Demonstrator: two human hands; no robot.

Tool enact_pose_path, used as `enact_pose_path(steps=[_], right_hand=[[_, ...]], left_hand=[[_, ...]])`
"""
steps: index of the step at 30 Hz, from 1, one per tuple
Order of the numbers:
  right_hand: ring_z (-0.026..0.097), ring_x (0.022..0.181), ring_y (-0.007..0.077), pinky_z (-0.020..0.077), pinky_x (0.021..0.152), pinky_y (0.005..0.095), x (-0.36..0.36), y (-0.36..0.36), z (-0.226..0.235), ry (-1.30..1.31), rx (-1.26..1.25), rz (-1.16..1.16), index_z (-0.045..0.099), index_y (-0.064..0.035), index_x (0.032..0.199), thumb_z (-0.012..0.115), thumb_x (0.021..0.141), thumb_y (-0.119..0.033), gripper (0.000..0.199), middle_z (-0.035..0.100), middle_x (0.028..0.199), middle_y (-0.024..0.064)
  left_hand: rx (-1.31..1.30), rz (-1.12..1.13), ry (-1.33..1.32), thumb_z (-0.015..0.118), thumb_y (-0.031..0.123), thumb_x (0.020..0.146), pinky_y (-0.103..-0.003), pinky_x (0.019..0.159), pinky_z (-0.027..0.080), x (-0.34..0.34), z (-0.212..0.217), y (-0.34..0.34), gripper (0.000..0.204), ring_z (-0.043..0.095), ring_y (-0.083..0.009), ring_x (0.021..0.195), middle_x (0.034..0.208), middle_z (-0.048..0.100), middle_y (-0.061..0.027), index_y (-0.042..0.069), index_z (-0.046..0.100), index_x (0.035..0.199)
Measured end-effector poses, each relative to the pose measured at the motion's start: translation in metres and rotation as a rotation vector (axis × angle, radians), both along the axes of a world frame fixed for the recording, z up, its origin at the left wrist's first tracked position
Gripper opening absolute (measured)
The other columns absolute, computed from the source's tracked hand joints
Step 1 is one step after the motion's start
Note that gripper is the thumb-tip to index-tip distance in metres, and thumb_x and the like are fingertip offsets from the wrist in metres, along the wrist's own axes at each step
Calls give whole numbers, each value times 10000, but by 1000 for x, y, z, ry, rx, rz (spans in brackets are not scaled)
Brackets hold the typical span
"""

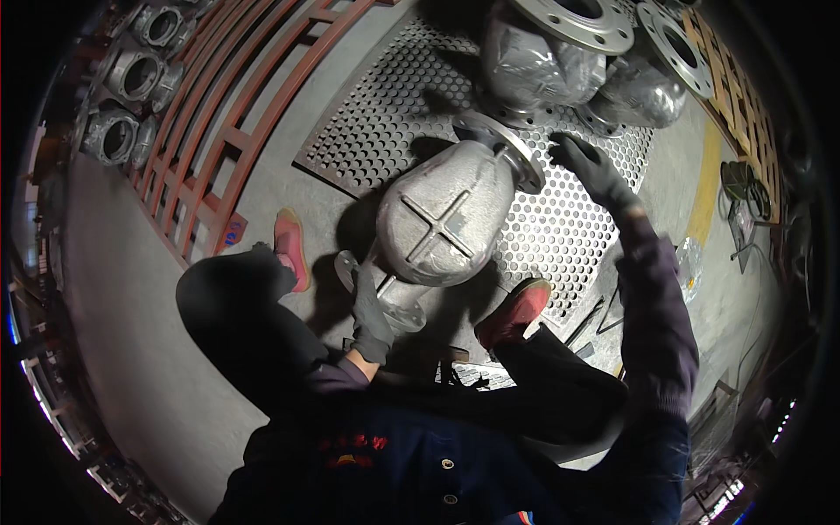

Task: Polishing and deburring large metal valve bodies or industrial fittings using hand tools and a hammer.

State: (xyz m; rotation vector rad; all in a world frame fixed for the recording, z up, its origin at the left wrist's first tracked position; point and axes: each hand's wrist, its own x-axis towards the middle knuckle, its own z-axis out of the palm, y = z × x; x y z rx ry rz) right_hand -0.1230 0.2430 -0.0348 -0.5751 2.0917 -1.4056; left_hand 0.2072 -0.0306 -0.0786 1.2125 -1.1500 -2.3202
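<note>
A grey metal valve body casting (pixel 448 214), bulbous with a raised cross on its face, lies tilted between my feet. Its far flange (pixel 516 153) points up and right, over a perforated metal plate. At the near end, my left hand (pixel 371 325) in a dark glove grips the smaller flange (pixel 402 313); part of its fingers is hidden behind the metal. My right hand (pixel 591 171), also gloved, hovers just right of the far flange. Its fingers are apart, and nothing is in them.
Wrapped flanged castings (pixel 542 70) stand at the far right on the perforated plate (pixel 376 114). Red-brown metal racks (pixel 254 114) stand at left, with more castings (pixel 131 79) beyond. A wooden pallet (pixel 739 114) is at far right. My red shoes (pixel 518 313) flank the casting.
</note>
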Motion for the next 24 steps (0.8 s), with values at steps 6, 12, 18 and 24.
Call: enact_pose_path(steps=[6, 12, 18, 24], right_hand=[[602, 988, 220, 475, 887, 342, -49, -58, -112, 136, 98, 166, 565, -36, 1231, 496, 921, -160, 341, 639, 1113, 140], [619, 937, 241, 486, 846, 341, -21, -40, -64, 264, 326, 182, 591, -42, 1169, 572, 874, -191, 331, 644, 1081, 154], [590, 978, 192, 480, 847, 333, 51, 33, -87, 267, 238, -31, 566, -35, 1221, 517, 927, -195, 338, 641, 1118, 90], [578, 1033, 172, 479, 881, 315, 74, 57, -105, -21, 246, -26, 486, -42, 1318, 499, 954, -231, 410, 585, 1214, 73]], left_hand=[[-365, -198, -407, 520, 241, 937, -328, 727, 468, 29, -30, 7, 237, 569, -137, 884, 936, 604, -73, 28, 603, 1002], [-382, -325, -406, 572, 259, 887, -402, 612, 461, 16, -9, -1, 242, 618, -203, 643, 675, 595, -108, 23, 605, 842], [-557, -490, -394, 587, 309, 881, -376, 513, 414, 27, -22, -21, 341, 531, -144, 536, 621, 547, -61, -10, 588, 760], [-665, -322, -362, 546, 384, 903, -417, 646, 471, 29, -22, -23, 455, 622, -304, 750, 847, 624, -191, -21, 544, 1111]])
